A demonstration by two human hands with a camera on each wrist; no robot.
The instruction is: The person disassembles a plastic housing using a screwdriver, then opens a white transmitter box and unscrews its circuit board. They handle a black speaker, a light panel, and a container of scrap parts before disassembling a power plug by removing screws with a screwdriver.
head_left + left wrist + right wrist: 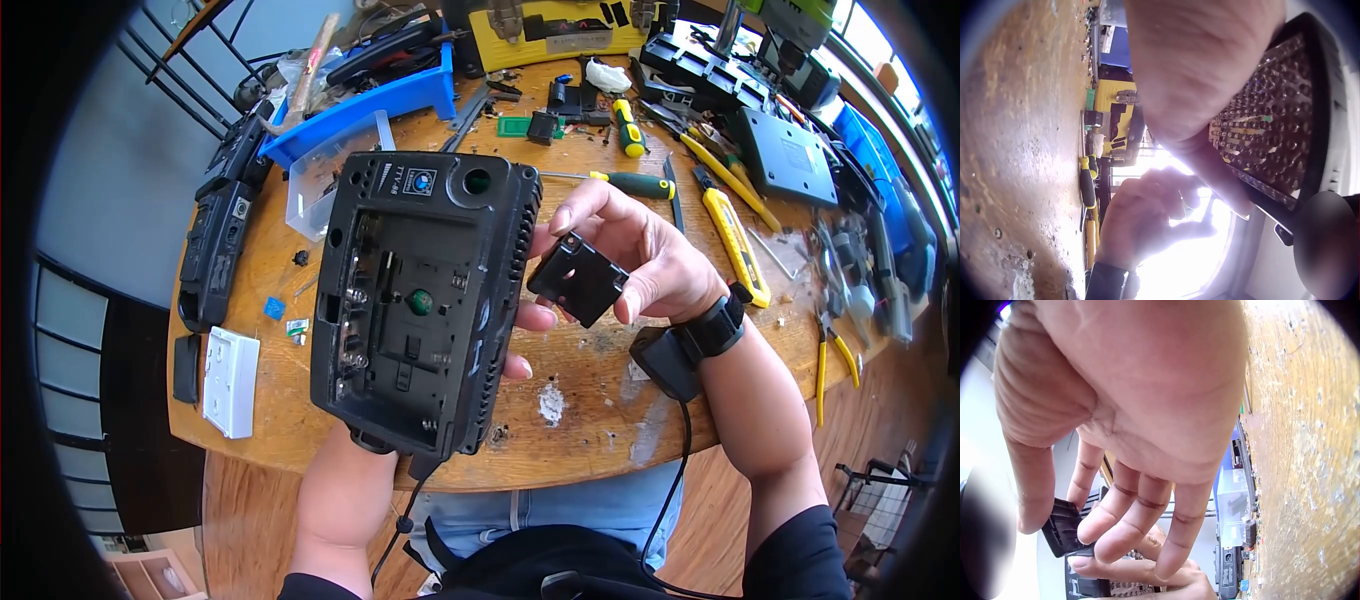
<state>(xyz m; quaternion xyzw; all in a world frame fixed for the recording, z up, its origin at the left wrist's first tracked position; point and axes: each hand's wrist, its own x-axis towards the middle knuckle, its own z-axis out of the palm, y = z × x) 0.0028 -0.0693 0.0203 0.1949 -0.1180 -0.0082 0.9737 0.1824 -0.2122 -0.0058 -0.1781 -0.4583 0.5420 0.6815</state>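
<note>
My left hand (1197, 69) holds a black device housing (330, 300) from beneath, with its fingertips showing past the right edge in the head view. The hollow back faces up, with a round hole in one corner and a small green patch visible through its middle. A grid of clear round lenses (1266, 125) covers its other face in the left wrist view. Just right of the housing, my right hand (655, 250) pinches a small square black plastic cover (578, 280) between thumb and fingers. Its other fingers extend close to the housing.
Left on the wooden table (580, 440) are a white plastic case (230, 385), a clear bin (320, 190) and a blue tray (370, 110). Behind and right lie a green-yellow screwdriver (640, 184), a yellow utility knife (735, 245) and pliers (825, 350).
</note>
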